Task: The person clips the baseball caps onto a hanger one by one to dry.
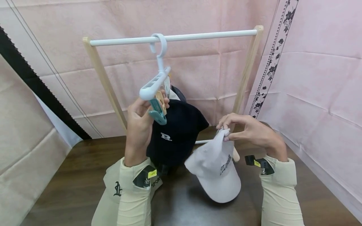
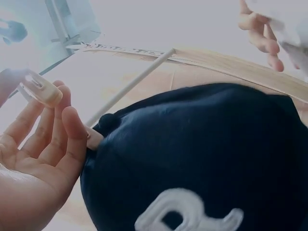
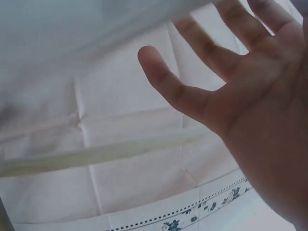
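A light-blue hanger (image 1: 154, 86) hooks over the rack's white bar, with clips along its underside. My left hand (image 1: 138, 125) is at its near end, fingers around a beige clip (image 1: 161, 102) beside a teal clip (image 1: 158, 114). Behind the hand a navy cap (image 1: 176, 131) with a white letter hangs from the hanger; it fills much of the left wrist view. My right hand (image 1: 251, 131) pinches a white cap (image 1: 217, 169) by its edge between thumb and fingers. That cap hangs brim down, right of the navy one. In the right wrist view, pale cloth hides the fingertips.
The rack has wooden side posts (image 1: 244, 73) and a white top bar (image 1: 209, 36). A pale green cap (image 1: 107, 201) with dark lettering lies on the brown wooden table (image 1: 65, 188), partly under my left forearm. Pink patterned cloth (image 1: 203, 72) stands behind the rack.
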Motion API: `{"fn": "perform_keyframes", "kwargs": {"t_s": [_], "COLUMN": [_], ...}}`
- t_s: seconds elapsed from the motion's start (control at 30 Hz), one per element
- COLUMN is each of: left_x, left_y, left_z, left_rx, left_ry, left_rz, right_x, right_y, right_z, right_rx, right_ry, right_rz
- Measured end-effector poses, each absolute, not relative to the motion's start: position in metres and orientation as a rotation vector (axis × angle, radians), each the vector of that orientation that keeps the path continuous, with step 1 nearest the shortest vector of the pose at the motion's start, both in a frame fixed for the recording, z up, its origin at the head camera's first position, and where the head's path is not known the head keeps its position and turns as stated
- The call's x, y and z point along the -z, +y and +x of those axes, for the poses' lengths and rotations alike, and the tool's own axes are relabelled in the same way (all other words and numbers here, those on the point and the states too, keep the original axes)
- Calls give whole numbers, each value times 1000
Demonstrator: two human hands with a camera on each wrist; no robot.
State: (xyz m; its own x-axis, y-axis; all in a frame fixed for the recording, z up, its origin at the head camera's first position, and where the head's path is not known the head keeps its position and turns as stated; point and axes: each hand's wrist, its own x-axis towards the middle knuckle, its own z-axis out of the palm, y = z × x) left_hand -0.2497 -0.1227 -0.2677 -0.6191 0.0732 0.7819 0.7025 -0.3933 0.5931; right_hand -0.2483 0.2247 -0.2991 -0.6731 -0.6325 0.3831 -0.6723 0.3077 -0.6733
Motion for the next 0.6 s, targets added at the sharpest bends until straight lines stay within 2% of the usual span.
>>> {"fn": "perform_keyframes", "kwargs": {"t_s": [0.27, 0.6], "left_x": [266, 265], "left_y": [-124, -120], "left_z": [-248, -241], "left_rx": [2045, 2055], "left_ry": [-1445, -1494], "left_rz": [-1035, -920], "right_x": [294, 292], "right_y": [206, 164], "right_z": [-244, -242], "right_rx": [-1302, -1208], "right_ry": [-2524, -2241], "right_rz": [1170, 1295]}}
